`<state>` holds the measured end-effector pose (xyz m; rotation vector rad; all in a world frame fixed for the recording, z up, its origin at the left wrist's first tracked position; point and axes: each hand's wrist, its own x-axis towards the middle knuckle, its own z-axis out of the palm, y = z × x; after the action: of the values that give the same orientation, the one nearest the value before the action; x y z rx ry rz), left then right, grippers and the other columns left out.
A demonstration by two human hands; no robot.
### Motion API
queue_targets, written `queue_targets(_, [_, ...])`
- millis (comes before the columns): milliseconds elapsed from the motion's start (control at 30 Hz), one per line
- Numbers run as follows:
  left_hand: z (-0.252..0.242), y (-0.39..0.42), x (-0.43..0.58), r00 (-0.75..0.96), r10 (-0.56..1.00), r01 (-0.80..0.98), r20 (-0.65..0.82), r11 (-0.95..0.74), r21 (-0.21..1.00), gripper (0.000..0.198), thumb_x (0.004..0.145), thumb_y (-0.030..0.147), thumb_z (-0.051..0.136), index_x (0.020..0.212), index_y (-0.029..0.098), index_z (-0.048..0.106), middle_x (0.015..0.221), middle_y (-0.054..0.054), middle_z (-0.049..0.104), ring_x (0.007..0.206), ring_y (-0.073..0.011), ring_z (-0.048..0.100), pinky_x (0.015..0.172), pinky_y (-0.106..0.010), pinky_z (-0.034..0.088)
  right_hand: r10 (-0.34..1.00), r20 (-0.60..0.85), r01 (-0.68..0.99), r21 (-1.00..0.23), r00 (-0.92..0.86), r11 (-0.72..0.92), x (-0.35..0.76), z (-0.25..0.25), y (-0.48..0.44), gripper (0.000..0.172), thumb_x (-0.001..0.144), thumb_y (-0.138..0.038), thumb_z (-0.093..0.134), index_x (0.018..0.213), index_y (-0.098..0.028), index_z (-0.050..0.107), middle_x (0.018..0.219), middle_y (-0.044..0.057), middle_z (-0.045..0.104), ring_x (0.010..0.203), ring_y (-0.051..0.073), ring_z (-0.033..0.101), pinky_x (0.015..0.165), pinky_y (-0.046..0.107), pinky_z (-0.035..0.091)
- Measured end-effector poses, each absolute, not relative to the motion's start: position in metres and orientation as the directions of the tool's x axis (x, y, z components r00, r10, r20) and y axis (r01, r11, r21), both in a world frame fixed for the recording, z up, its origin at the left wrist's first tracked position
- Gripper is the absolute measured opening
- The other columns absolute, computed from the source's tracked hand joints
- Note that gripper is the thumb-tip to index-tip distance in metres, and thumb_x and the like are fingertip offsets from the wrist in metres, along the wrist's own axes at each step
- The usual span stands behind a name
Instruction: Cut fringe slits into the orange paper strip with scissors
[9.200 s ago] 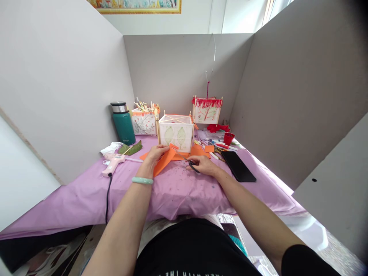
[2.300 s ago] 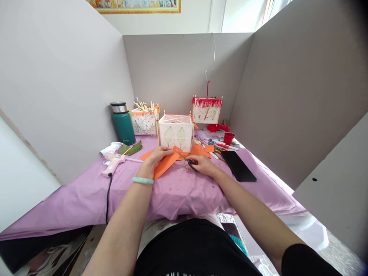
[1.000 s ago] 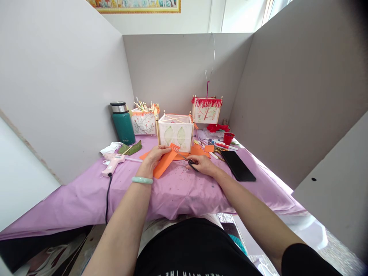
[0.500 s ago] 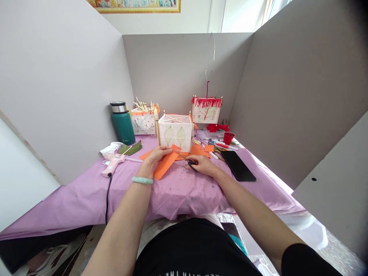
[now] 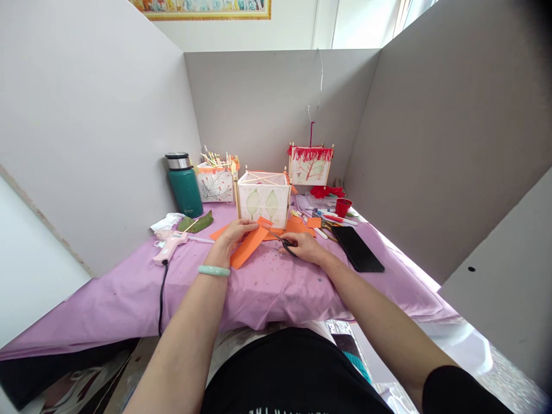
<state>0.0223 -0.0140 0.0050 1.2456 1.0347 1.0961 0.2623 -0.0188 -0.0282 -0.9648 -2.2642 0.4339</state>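
Note:
Pinched in my left hand [image 5: 236, 233] is an orange paper strip [image 5: 247, 249], tilted, its upper end cut into a thin fringe. My right hand [image 5: 305, 247] grips black-handled scissors [image 5: 288, 246], whose blades point left and meet the strip's right edge near the fringe. How far the blades are apart is too small to tell. Behind both hands stands a white box-shaped lantern [image 5: 264, 201] with wooden corner sticks and two green leaf prints. More orange paper [image 5: 297, 226] lies under and beyond my right hand.
A pink glue gun [image 5: 171, 246] with a black cord lies left, near a green leaf [image 5: 199, 223] and a teal bottle [image 5: 184, 190]. On the right are a black phone [image 5: 357, 248], markers and a red cup [image 5: 343, 207]. A red-fringed lantern [image 5: 310, 167] hangs behind. Grey panels enclose the table.
Almost nothing differs. The paper strip and the scissors have shifted very slightly; both hands keep their grip in the same place.

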Motion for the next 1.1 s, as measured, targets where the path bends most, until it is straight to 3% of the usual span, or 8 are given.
queue_targets(833, [0.0020, -0.0129, 0.0224, 0.151, 0.989, 0.064, -0.007, -0.003, 0.998, 0.034, 0.050, 0.036, 0.080, 0.066, 0.013, 0.060, 0.058, -0.001, 0.057, 0.048, -0.0097, 0.049, 0.046, -0.023, 0.031, 0.726, 0.420, 0.539, -0.489, -0.544, 0.686, 0.2620, -0.0305, -0.0163, 0.040, 0.073, -0.049, 0.064, 0.099, -0.019, 0.066, 0.069, -0.001, 0.060, 0.059, 0.010, 0.048, 0.056, 0.020, 0.031])
queue_targets(1100, [0.0020, -0.0119, 0.0219, 0.165, 0.986, -0.029, 0.002, 0.003, 1.000, 0.033, 0.051, 0.033, 0.080, 0.069, 0.013, 0.062, 0.063, -0.002, 0.062, 0.052, -0.0115, 0.055, 0.050, -0.023, 0.037, 0.743, 0.394, 0.512, -0.547, -0.541, 0.663, 0.2610, -0.0273, -0.0196, 0.040, 0.073, -0.049, 0.063, 0.098, -0.019, 0.066, 0.067, -0.002, 0.057, 0.059, 0.009, 0.045, 0.055, 0.021, 0.031])
